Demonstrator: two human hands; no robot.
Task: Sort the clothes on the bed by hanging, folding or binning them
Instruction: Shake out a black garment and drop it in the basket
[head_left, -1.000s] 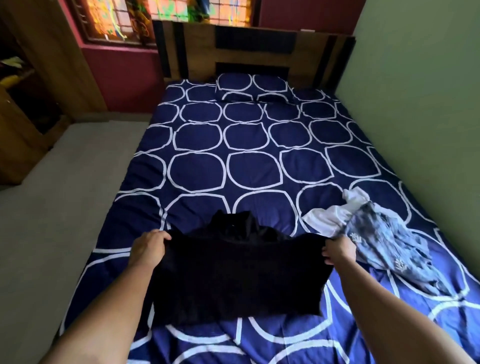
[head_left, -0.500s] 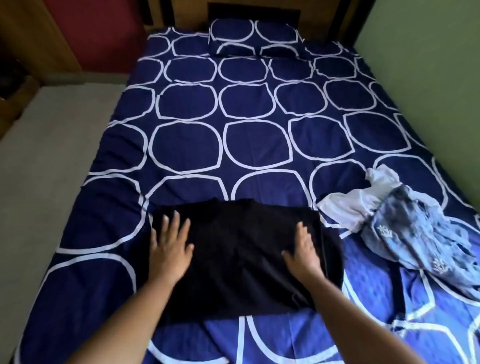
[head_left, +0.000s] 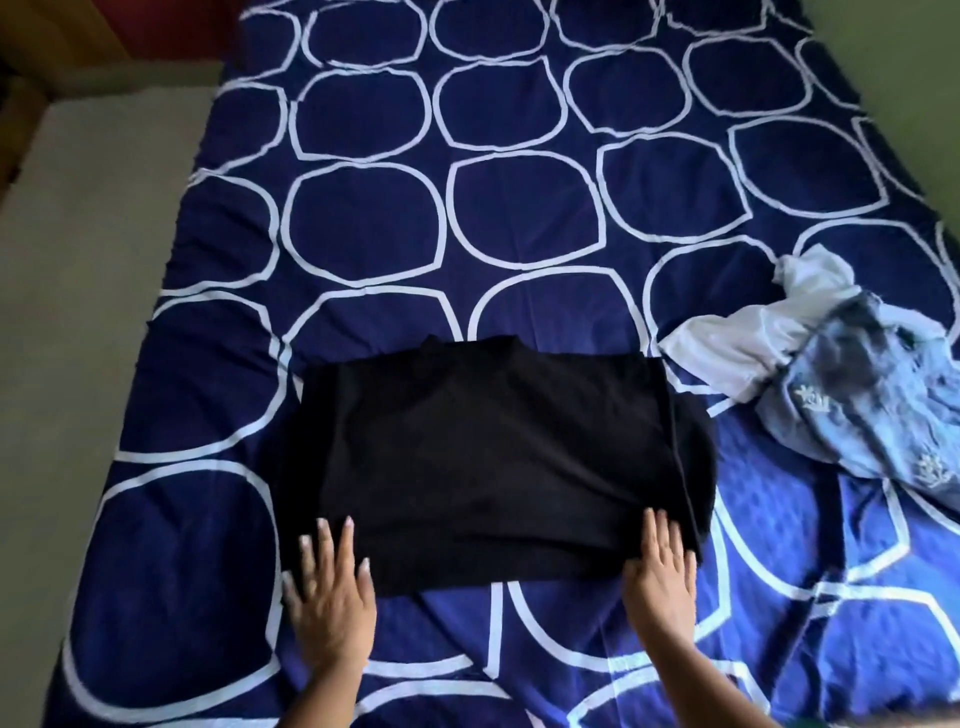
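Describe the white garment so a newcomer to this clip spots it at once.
On the bed's navy, white-ringed sheet, look to the right edge, past the flat black garment. Two crumpled pieces lie together there; the white garment is the plain one, peeking out left of the blue patterned garment.

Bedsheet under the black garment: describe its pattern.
The bedsheet is navy blue with large rounded outlines in white, seen best in the head view.

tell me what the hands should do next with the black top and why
Probably pinch the left edge of the black top and fold it over to the right. It lies flat on the bed as a wide rectangle, with the left hand and right hand open at its near corners: smoothed, but seemingly one fold short.
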